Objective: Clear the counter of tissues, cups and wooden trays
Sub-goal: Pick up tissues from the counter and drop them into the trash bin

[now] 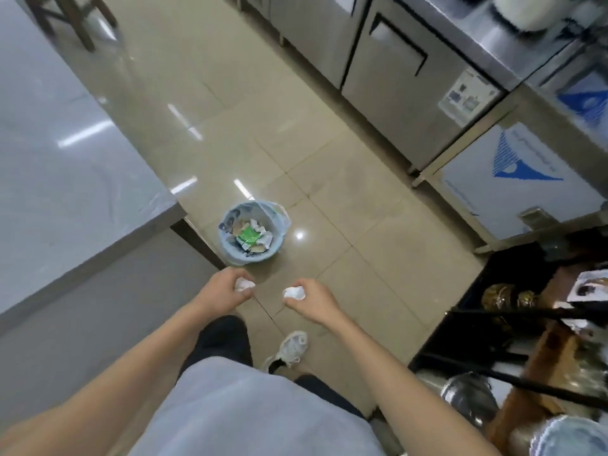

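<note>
While the person stands on a glossy beige tiled floor, both bare arms reach forward from the bottom of the frame, over a pale grey shirt, dark trousers and one white sneaker. The left hand is closed around a crumpled white tissue, and the right hand is closed around a second crumpled tissue; the two hands sit near each other but apart, at lower centre. Just beyond them, at mid-frame, stands a small round waste bin lined with a thin, wrinkled pale blue bag, already holding scrunched paper and a green wrapper. To do this well, the hands probably should travel forward until they are over the bin's mouth before letting go, since light paper wads drift easily. The smooth grey desk fills the left side, its corner close to the bin. Brushed steel cabinets line the upper right.
</note>
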